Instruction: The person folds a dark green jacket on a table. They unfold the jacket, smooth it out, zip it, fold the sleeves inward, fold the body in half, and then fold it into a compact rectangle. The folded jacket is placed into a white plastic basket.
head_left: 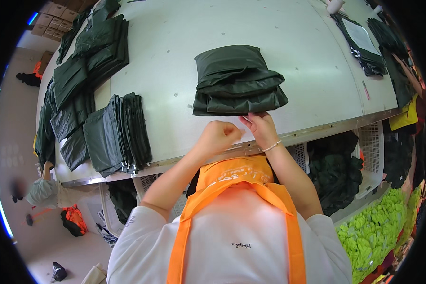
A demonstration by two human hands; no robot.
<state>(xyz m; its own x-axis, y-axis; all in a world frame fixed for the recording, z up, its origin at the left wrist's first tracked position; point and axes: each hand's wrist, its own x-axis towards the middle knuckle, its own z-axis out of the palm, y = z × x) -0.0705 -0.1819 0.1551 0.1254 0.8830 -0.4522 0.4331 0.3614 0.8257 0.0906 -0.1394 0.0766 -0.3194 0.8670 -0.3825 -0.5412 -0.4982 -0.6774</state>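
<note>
A small stack of folded dark green garments point(239, 80), smooth and slightly shiny, lies on the white table in front of me. At its near edge is my right hand point(261, 128), with a beaded bracelet on the wrist. Its fingertips reach the bottom edge of the stack and the thumb stands apart from the fingers. Just to the left, my left hand point(217, 137) is closed with curled fingers, near the table's front edge and close to the right thumb. Whether anything small is between those fingers cannot be made out.
Several piles of dark folded garments point(116, 135) cover the table's left side. At the right lie more dark garments with a white sheet point(359, 34) and a pen point(366, 90). White crates point(369, 156) stand below the table edge, beside bright yellow-green garments point(374, 232). Another person's sleeve point(41, 193) shows at left.
</note>
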